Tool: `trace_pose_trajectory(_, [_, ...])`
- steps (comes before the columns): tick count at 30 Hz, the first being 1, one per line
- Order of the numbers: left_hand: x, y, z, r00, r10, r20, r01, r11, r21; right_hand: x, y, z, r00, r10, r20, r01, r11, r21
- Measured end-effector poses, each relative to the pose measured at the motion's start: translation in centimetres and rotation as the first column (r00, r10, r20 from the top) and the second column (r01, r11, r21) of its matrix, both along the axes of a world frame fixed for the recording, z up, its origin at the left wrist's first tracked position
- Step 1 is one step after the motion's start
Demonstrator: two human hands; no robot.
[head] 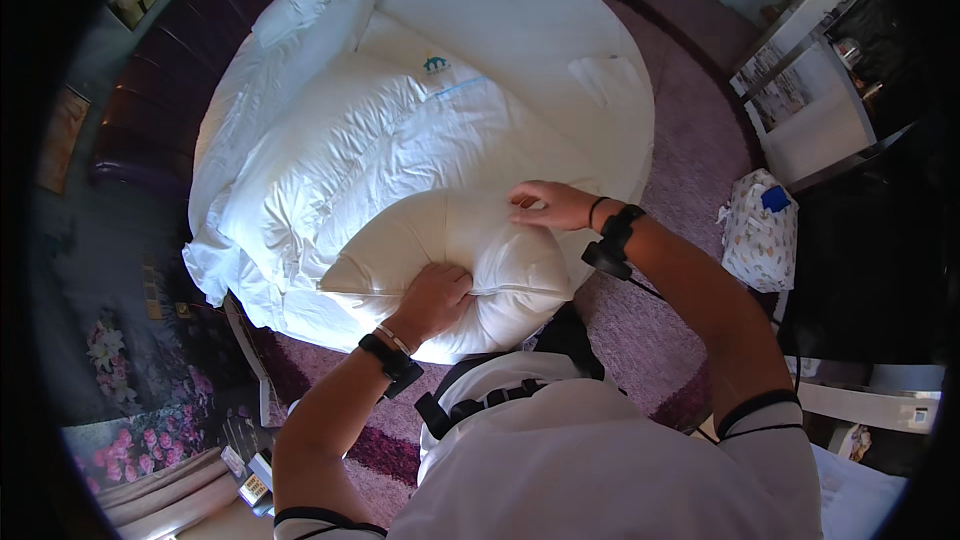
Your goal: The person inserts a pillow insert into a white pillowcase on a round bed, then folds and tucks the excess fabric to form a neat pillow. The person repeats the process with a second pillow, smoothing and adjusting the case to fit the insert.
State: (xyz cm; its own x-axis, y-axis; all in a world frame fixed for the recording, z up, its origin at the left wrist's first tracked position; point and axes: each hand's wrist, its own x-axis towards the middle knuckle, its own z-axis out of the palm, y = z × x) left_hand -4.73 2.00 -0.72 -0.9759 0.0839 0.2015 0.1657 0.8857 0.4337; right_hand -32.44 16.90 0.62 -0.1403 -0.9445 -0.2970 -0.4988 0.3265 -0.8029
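Note:
A plump white pillow point(450, 240) lies at the near edge of a round bed, its piped seam facing me. My left hand point(439, 296) is closed on the middle of that seam, and the fabric dimples in around it. At the pillow's upper right edge is my right hand point(551, 204), fingers loosely curled with a gap between thumb and forefinger. Its fingertips rest against or just over the fabric. Behind the pillow spreads a rumpled white duvet point(337, 142), which bears a small blue-green logo. Both wrists carry black strapped devices.
The white-sheeted round bed point(510, 0) has a dark padded leather headboard point(180, 67) curving along its left. Purple carpet point(690, 97) surrounds it. A patterned fabric bag point(761, 236) stands at right, beside a dark surface. Another white bundle of bedding point(315, 4) sits at the far left.

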Motion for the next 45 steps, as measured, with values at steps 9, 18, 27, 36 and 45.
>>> trace_pose_trajectory(9, [1.5,-0.4,-0.9,0.999,0.033,0.039,-0.031,0.998,-0.048,6.0,-1.2,3.9,0.954,0.171,-0.247,-0.112,0.966,0.235])
trace_pose_trajectory(18, [-2.7,-7.6,0.6,0.902,0.336,-0.27,-0.378,0.918,-0.118,1.9,-3.0,4.6,0.89,0.11,-0.443,-0.136,0.99,-0.028])
trace_pose_trajectory(27, [0.7,-4.7,-3.5,0.886,0.456,-0.086,-0.463,0.882,-0.09,-5.1,-0.3,-3.1,0.782,-0.23,-0.579,0.214,0.972,-0.097])
trace_pose_trajectory(36, [9.5,-0.1,-16.8,0.491,0.746,0.449,-0.842,0.538,0.027,-9.3,0.7,-7.3,0.728,-0.031,-0.685,0.074,0.997,0.033])
trace_pose_trajectory(45, [12.2,3.2,-23.4,0.309,0.82,0.481,-0.95,0.284,0.127,-4.4,-1.3,-13.6,0.877,0.09,-0.471,-0.021,0.989,0.149])
